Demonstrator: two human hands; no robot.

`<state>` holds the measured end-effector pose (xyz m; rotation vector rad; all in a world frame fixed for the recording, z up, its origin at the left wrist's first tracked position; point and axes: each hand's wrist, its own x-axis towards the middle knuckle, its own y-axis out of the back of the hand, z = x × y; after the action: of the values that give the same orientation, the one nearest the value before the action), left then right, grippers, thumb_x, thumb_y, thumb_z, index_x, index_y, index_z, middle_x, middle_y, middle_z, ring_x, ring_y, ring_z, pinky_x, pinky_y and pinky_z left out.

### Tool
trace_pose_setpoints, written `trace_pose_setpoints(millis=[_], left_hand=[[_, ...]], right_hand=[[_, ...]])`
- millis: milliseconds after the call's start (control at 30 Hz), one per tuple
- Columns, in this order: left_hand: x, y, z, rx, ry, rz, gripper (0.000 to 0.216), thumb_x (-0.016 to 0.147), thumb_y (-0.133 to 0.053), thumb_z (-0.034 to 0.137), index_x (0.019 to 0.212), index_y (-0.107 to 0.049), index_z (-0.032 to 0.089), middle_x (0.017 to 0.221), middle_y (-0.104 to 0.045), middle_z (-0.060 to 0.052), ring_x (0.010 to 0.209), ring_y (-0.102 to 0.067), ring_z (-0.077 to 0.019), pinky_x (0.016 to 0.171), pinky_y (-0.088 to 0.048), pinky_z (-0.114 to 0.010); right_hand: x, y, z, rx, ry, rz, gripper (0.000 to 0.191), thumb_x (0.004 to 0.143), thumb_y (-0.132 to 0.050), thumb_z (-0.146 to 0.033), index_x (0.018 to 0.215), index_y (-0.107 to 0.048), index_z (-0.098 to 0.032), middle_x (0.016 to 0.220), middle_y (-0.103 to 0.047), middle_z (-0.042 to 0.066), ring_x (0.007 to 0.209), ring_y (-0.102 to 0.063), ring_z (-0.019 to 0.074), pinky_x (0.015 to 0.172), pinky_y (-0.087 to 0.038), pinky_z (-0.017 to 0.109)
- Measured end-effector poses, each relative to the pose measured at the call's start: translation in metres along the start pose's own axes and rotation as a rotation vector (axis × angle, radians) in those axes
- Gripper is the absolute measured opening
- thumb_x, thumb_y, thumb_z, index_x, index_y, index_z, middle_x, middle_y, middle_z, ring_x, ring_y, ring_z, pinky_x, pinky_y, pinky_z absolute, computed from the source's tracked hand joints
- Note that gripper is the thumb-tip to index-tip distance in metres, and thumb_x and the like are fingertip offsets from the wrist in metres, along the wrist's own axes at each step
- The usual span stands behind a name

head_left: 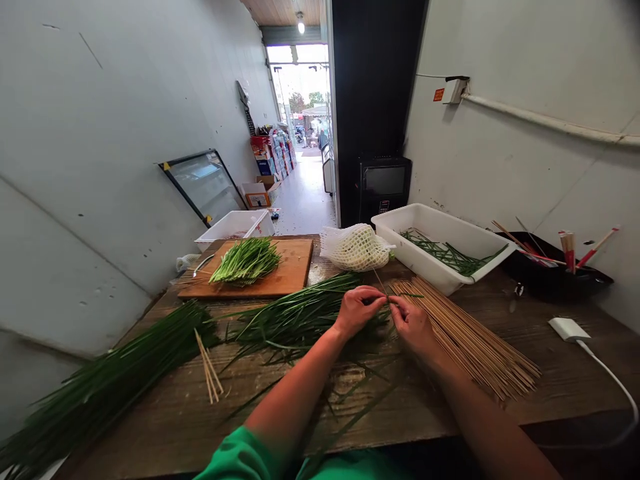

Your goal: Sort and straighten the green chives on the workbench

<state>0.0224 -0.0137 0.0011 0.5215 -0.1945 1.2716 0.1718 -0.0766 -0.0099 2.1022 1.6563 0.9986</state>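
My left hand [359,309] and my right hand [413,325] meet over the table, fingertips pinched together around a thin bamboo skewer [381,283] that tilts up and away. A short green leaf [414,295], likely a chive, sticks out to the right by my fingertips; how it meets the skewer is hidden. Under and left of my left hand spreads a loose heap of chives [300,313]. Close by my right hand lies a broad bundle of bamboo skewers [475,340].
A cutting board [295,267] carries cut chives [246,260]. Long chives [115,373] lie at left beside several loose sticks [209,370]. Behind stand a white tub [440,237] with leaves, a foam-net-wrapped item [356,247], and a black tray [550,273]. A white adapter [569,329] sits at right.
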Motion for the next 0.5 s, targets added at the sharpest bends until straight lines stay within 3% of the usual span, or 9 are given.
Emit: trace_pose_setpoints(millis=[67,167,300,400,500], left_hand=[[0.002,0.005,0.000,0.110,0.040,0.017,0.020,0.077,-0.062,0.034,0.071,-0.073,0.018,0.075,-0.070,-0.006,0.071,-0.062,-0.0161,0.069,-0.046,-0.026],[0.006,0.015,-0.008,0.418,0.183,0.143,0.021,0.077,-0.063,0.034,0.068,-0.073,0.018,0.071,-0.068,-0.007,0.068,-0.059,-0.0175,0.069,-0.042,-0.029],[0.004,0.016,-0.016,0.699,0.222,0.055,0.017,0.071,-0.070,0.035,0.068,-0.073,0.018,0.077,-0.067,-0.011,0.079,-0.058,-0.0231,0.081,-0.037,-0.036],[0.003,0.010,-0.016,0.734,0.228,0.036,0.012,0.072,-0.068,0.028,0.072,-0.073,0.018,0.082,-0.068,-0.012,0.087,-0.058,-0.0268,0.088,-0.033,-0.041],[0.004,0.005,-0.015,0.567,0.245,0.063,0.013,0.076,-0.061,0.021,0.079,-0.073,0.018,0.084,-0.069,-0.010,0.084,-0.060,-0.0232,0.086,-0.037,-0.037]], right_hand=[[0.002,0.001,0.005,-0.032,-0.029,0.034,0.034,0.086,-0.041,-0.034,0.102,-0.066,-0.016,0.089,-0.071,0.009,0.075,-0.066,0.0197,0.066,-0.050,0.028],[0.005,0.004,0.009,-0.067,-0.048,0.058,0.032,0.085,-0.041,-0.033,0.098,-0.066,-0.017,0.091,-0.071,0.009,0.079,-0.066,0.0192,0.068,-0.049,0.027],[0.006,0.004,0.009,-0.084,-0.038,-0.031,0.033,0.084,-0.041,-0.032,0.095,-0.067,-0.016,0.085,-0.071,0.008,0.071,-0.065,0.0188,0.061,-0.048,0.027],[0.006,0.004,0.007,-0.083,-0.042,-0.101,0.033,0.082,-0.042,-0.031,0.091,-0.069,-0.015,0.078,-0.071,0.007,0.065,-0.063,0.0183,0.057,-0.046,0.027],[0.005,0.004,0.005,-0.074,-0.049,-0.128,0.032,0.081,-0.042,-0.030,0.089,-0.070,-0.017,0.075,-0.071,0.006,0.061,-0.063,0.0171,0.054,-0.045,0.026]])
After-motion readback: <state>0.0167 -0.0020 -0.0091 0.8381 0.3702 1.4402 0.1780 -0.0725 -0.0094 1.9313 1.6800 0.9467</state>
